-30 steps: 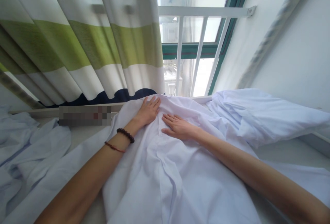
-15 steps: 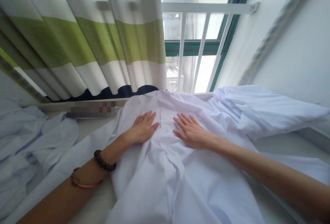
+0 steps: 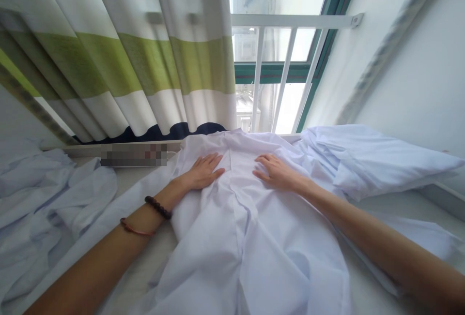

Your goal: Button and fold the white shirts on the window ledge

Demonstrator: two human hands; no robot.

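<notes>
A white garment [image 3: 272, 237] with a front seam lies spread out in the middle, its sleeves reaching out to both sides. My left hand [image 3: 206, 171] rests flat on its upper left part, fingers spread; a dark bead bracelet and a thin reddish one circle that wrist. On the upper right part of the cloth lies my right hand [image 3: 274, 172], palm down with fingers apart and slightly bent. Neither hand grips anything. Loose folds run down the cloth below the hands.
Crumpled white cloth [image 3: 47, 199] lies at the left, and a folded white pile [image 3: 378, 160] at the right. A blurred box-like object [image 3: 133, 155] sits by the back ledge. Behind are a striped curtain [image 3: 145, 63] and white window bars [image 3: 286, 21].
My right hand has shifted slightly up and right, its fingers more bent. My left hand has moved slightly up. The garment's lower part is drawn in and more wrinkled.
</notes>
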